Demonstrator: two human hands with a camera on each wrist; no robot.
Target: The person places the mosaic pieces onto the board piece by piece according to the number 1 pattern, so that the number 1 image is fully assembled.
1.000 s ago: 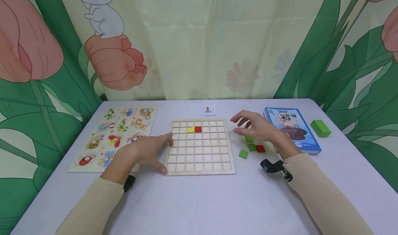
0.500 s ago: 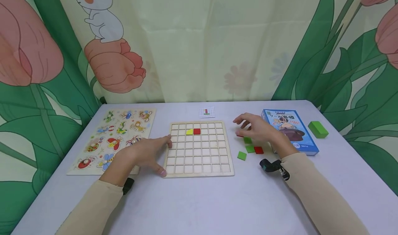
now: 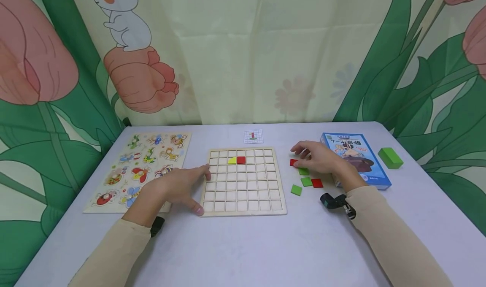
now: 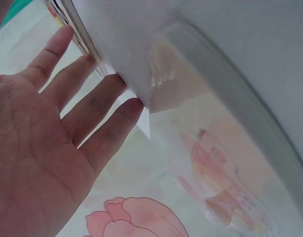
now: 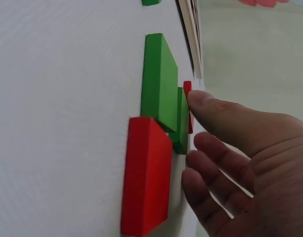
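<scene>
**tile pick on the right, board braced on the left**

wooden grid board (image 3: 247, 214) sits mid-table, yellow piece (image 3: 232, 161) and seated red tile (image 3: 241, 160) side by side in its second row. left hand (image 3: 175, 188) is spread wide, thumb and index at the board's left edge. right hand (image 3: 317, 157) is half-curled over the loose pile, thumb at the far red tile (image 3: 293, 162) (contact? can't tell), thumb and fingertips apart. upper green tile (image 3: 303, 171) is right beside it; near red tile (image 3: 317, 183) is closer to the wearer.

step, my read: picking the next tile to copy the pattern card (image 3: 253, 136). next move probably calls for an edge pinch on the red one alone, lift, then square it into a cell without nudging its neighbours.
</scene>
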